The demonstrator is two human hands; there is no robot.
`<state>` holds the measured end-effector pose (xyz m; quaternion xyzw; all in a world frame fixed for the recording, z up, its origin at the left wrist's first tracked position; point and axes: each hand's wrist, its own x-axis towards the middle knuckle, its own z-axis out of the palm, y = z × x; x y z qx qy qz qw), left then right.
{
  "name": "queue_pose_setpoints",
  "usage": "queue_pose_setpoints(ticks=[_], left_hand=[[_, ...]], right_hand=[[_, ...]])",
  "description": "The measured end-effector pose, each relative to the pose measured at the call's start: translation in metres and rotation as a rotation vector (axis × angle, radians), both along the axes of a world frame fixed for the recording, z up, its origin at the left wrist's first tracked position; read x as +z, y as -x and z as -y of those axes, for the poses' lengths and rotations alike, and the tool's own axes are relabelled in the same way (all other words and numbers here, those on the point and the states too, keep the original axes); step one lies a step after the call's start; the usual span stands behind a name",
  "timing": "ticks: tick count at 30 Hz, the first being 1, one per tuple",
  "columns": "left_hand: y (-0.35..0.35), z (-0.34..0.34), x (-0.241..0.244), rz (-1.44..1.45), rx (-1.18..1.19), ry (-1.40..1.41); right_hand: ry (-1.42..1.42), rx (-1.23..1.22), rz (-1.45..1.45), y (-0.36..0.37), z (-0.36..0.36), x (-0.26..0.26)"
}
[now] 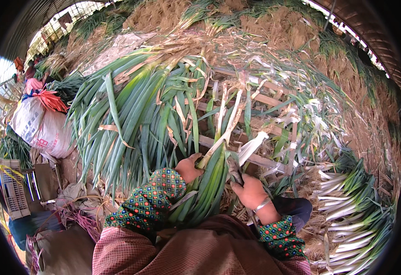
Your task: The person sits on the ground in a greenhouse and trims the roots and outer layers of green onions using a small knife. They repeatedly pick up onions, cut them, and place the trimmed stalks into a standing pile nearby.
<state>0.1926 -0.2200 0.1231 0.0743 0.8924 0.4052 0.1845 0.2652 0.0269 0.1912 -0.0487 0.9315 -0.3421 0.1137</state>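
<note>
My left hand (189,168) has its thumb and fingers around the base of a large green onion (217,147). That onion's pale, dry-skinned stalk points away from me, and its green leaves (207,192) hang toward my lap. My right hand (252,194) grips a dark, narrow tool (235,169). Its worn front end lies beside the leaves, and a thin shaft shows below my wrist; its exact kind is unclear. A bare white onion stalk (254,147) lies just beyond the tool. Left of my hands, a big heap of untrimmed green onions (135,103) spreads its leaves toward me.
Peeled onions (348,220) lie in a row on the right. Wooden slats (266,99) covered with peelings stretch ahead. At left are a printed white sack (42,127), orange ties (50,99), a plastic crate (13,192) and pink twine (83,220). Soil-covered heaps (279,29) rise behind.
</note>
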Motion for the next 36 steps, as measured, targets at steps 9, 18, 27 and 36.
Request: queue_pose_setpoints(ticks=[9,18,27,36], left_hand=[[-0.011,-0.007,-0.002,-0.202,0.063,0.163],[-0.02,-0.017,0.004,-0.191,0.088,0.224],[-0.026,-0.012,0.007,-0.075,0.16,0.051],[-0.023,0.011,-0.041,0.19,0.41,-0.446]], right_hand=[[0.006,0.266,-0.109,-0.062,0.007,0.038],[-0.085,-0.101,-0.07,0.042,0.004,-0.015],[-0.119,0.047,0.002,-0.014,0.006,0.007],[0.166,0.155,-0.065,-0.048,0.003,0.018]])
